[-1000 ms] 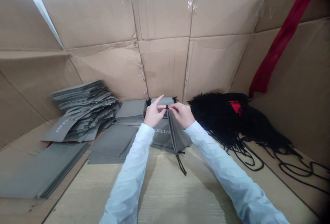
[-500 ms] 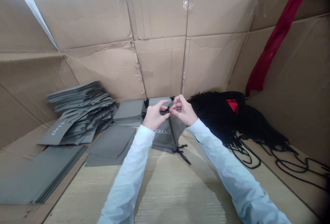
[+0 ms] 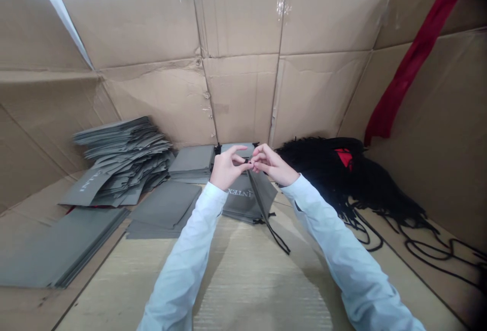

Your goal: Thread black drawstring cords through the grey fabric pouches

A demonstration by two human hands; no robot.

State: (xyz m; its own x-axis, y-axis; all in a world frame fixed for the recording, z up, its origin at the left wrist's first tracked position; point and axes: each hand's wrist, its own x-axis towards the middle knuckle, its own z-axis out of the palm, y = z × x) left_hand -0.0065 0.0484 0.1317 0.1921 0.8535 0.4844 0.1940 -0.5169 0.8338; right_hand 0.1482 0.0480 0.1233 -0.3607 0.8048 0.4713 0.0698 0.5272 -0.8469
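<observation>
Head view, against half a second before: fingertips brought closer together, meeting now at one spot, with no stretch of cord showing between them any more. Left forefinger lifted and straighter than before. Loose end of the black cord lying longer and straighter on the counter, reaching further toward the right sleeve, no longer bunched at the foot of the bag. As for the grey paper bag: same place as before, and likewise the stacks around it.

At the left hand: thumb and one finger closed on the cord in a small pinch, forefinger raised free above, the other fingers curled. At the right hand: fingers closed in a pinch on the same cord, tip against tip with the left ones, just above the top edge of the bag. Below the pinch, cord running down the front fold of the bag to the counter. Bag itself standing on the counter near the far cardboard wall, between the two wrists.

Writing: pale letters "NTEX" on the face of the bag, upside down, the beginning partly hidden by the left wrist. More pale letters on a flat bag under the leaning stack of grey bags at the left, too blurred to read. At the right, a pile of black cords with a red piece in it, and a red strip hanging on the side wall.
</observation>
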